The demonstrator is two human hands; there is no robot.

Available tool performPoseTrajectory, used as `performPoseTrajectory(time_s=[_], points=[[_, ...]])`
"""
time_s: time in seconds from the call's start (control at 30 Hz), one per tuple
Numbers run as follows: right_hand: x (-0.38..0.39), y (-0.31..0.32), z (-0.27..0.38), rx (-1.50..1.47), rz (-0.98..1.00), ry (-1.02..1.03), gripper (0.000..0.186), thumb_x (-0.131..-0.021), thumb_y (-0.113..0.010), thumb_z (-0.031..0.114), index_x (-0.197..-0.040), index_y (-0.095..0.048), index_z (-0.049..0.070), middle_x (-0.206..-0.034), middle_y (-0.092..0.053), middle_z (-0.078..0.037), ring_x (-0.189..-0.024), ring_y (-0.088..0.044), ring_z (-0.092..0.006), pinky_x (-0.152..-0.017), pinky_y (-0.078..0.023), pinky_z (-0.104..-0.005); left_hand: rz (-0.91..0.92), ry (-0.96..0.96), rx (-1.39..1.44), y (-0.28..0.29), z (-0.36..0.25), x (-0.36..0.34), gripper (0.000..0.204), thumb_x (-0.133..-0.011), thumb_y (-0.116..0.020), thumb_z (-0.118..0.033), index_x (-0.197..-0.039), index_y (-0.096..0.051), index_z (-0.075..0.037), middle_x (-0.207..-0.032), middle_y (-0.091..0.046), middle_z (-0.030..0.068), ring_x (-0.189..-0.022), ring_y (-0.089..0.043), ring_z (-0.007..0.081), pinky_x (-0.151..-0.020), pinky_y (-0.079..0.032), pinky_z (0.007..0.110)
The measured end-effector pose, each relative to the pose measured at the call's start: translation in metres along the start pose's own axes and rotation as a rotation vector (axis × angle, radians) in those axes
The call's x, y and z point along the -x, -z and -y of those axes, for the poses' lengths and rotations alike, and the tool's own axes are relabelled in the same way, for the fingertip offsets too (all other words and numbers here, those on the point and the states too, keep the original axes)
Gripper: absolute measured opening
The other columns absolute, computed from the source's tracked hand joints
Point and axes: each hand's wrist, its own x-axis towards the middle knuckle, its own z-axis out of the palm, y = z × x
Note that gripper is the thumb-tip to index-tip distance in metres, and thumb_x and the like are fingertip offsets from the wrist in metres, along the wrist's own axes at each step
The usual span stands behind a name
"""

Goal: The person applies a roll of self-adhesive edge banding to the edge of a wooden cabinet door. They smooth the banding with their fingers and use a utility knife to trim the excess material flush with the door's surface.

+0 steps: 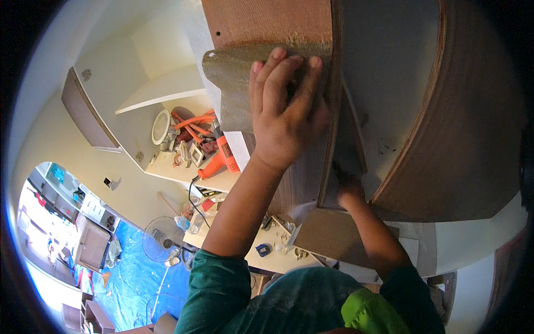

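My left hand (286, 106) presses on a grey-brown flexible sheet (233, 72), its fingers slightly bent and apart. The sheet lies across a reddish-brown wood-grain panel (267, 19) with a small hole, beside a long vertical edge strip (332, 128). Lower down on the right, my right hand (349, 192) reaches into the shadowed recess between that strip and a grey inner surface (395, 94); its fingers are too dark to make out, as is anything in them. A curved brown panel (461, 122) with a layered edge stands to the right.
An orange heat gun (217, 158) lies on a white shelf (167, 172) among orange tubing and small fittings. Below are a cluttered worktop (261, 257), a brown board (317, 239) and a fan (164, 239). A blue floor sheet (128, 278) shows through an arched opening at left.
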Motion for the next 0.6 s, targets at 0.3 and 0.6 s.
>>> performPoseTrajectory(time_s=[0.3, 0.6], points=[[0.062, 0.04, 0.009, -0.763, 0.001, -0.216, 0.063, -0.084, -0.068, 0.007, -0.142, -0.043, 0.0, -0.12, -0.058, -0.024, -0.102, -0.065, -0.0333, -0.083, -0.057, -0.0422, 0.015, 0.042, 0.017, 0.008, -0.002, -0.001, 0.058, -0.067, -0.075, -0.011, -0.125, -0.072, -0.016, -0.123, -0.06, 0.0116, -0.129, -0.056, 0.0353, -0.111, -0.04, 0.056], [0.105, 0.32, 0.061, -0.614, -0.524, 0.404, 0.071, -0.084, -0.073, 0.01, -0.148, -0.042, 0.004, -0.122, -0.063, -0.015, -0.103, -0.065, -0.0244, -0.092, -0.054, -0.0395, -0.028, 0.055, 0.095, 0.0, -0.007, -0.003, 0.06, -0.067, -0.077, -0.01, -0.126, -0.072, -0.016, -0.122, -0.06, 0.0108, -0.128, -0.057, 0.0348, -0.112, -0.04, 0.055]])
